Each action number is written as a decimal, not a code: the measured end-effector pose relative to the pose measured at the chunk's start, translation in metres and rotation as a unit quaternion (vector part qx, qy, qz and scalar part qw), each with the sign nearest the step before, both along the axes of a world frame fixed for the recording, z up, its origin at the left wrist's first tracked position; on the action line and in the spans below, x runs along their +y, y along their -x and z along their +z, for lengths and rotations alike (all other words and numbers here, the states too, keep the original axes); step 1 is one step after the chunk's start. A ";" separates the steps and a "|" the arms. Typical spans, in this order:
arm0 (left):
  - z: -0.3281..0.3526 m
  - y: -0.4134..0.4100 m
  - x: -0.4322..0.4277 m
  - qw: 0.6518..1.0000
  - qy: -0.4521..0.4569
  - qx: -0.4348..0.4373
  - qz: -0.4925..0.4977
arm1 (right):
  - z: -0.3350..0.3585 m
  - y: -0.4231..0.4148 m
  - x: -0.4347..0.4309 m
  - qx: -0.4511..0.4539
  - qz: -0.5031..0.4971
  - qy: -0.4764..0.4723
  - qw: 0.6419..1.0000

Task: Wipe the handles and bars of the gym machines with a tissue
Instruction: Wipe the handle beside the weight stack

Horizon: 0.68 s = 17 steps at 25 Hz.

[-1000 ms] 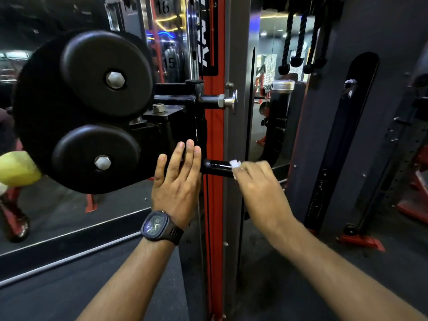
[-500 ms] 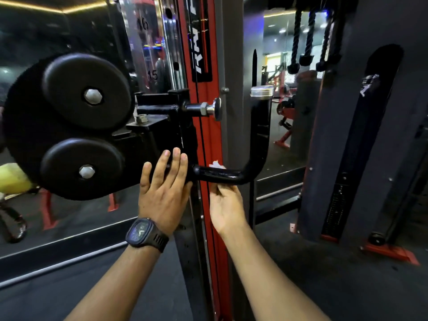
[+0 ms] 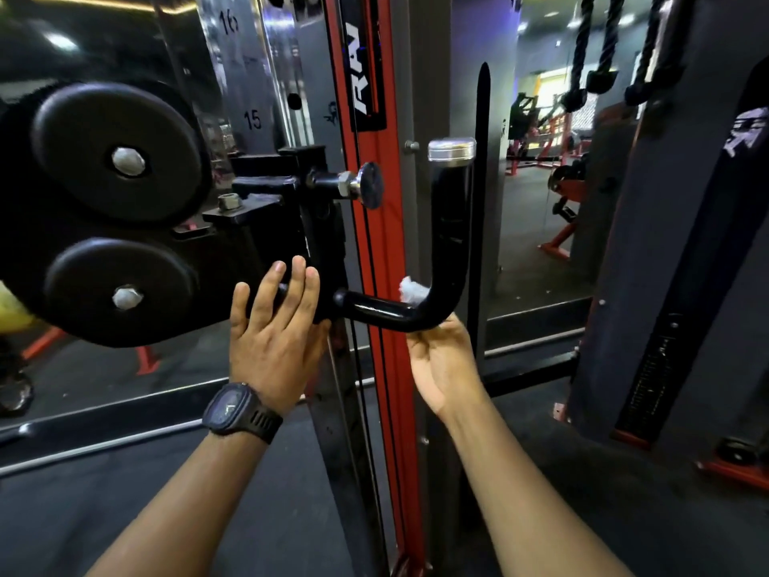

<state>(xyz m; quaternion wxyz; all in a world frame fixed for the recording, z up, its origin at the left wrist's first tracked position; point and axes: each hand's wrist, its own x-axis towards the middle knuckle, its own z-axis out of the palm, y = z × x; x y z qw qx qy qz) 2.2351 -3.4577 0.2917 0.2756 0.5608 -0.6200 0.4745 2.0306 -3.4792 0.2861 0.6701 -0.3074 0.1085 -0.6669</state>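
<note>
Cupping the bend of the black L-shaped handle (image 3: 451, 226) from below, the right hand (image 3: 445, 360) curls its fingers up behind the bar, where they are hidden. A crumpled white tissue (image 3: 412, 290) pokes out just above the bar, apparently pinched against it. Soft, light and easily torn, the tissue is best kept wadded under the fingertips. The handle is a rigid, glossy painted tube with a chrome cap (image 3: 451, 149), and is likely slick. To the left, the left hand (image 3: 274, 331) lies flat, fingers straight, on the matte black carriage (image 3: 291, 226).
</note>
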 end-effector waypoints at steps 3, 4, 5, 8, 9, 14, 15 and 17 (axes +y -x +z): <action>0.001 0.002 0.002 1.000 -0.017 0.011 -0.006 | 0.000 0.014 0.004 0.023 -0.004 -0.011 1.000; 0.002 0.002 0.003 1.000 -0.017 0.010 -0.005 | 0.001 0.017 0.004 0.016 0.002 -0.013 1.000; 0.002 0.002 0.003 1.000 -0.015 0.009 -0.004 | 0.003 0.022 0.004 0.028 0.003 -0.008 1.000; 0.002 0.003 0.005 1.000 -0.019 0.009 -0.005 | 0.009 0.036 0.007 0.059 -0.015 0.009 0.998; 0.003 0.003 0.005 1.000 -0.021 0.009 -0.005 | 0.011 0.040 0.008 0.065 -0.025 0.011 0.998; 0.003 0.005 0.006 0.999 -0.031 0.021 -0.006 | 0.024 0.048 0.012 0.142 -0.069 0.030 0.987; 0.004 0.004 0.007 0.999 -0.031 0.021 -0.005 | 0.028 0.049 0.011 0.135 -0.078 0.030 0.987; 0.003 0.004 0.006 0.999 -0.031 0.022 -0.002 | 0.035 0.053 0.011 0.179 -0.087 0.029 0.980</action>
